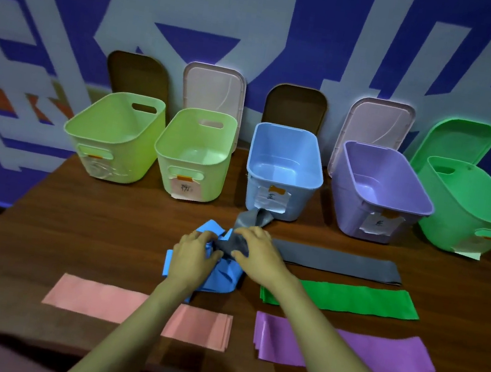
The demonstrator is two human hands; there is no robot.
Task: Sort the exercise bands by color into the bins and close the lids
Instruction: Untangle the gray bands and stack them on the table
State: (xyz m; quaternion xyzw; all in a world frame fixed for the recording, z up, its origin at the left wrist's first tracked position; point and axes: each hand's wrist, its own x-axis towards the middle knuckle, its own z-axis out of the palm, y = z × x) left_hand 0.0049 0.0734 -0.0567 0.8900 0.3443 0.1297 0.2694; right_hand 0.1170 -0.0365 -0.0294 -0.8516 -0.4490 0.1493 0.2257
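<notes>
— What is the person doing in the middle of the worktop (97,227)?

— Both hands are working in one tangle. The left hand (194,253) is lying on the crumpled blue band (224,278), its fingers (203,238) curling into the folds. The right hand (255,249) is just beside it, fingers curling over and pinching the bunched end of the grey band (337,263).

— Are the two bands touching?

— Yes. The grey one's bunched end is lying against the blue heap, right between the hands. From there its long axis is running flat to the person's right, away from the left hand.

— So what is the next move hanging on?

— On parting them, I'd judge. The blue bin (308,201) is standing straight ahead of the fingers, just beyond the tangle, with its lid (295,107) leaning upright behind it. The left hand is nearer the blue band, so it is looking like the one to carry it forward, with the right pulling the grey end rightward along its own length.

— And the grey one's bin?

— I cannot tell; the labels (271,197) are too blurred.
</notes>
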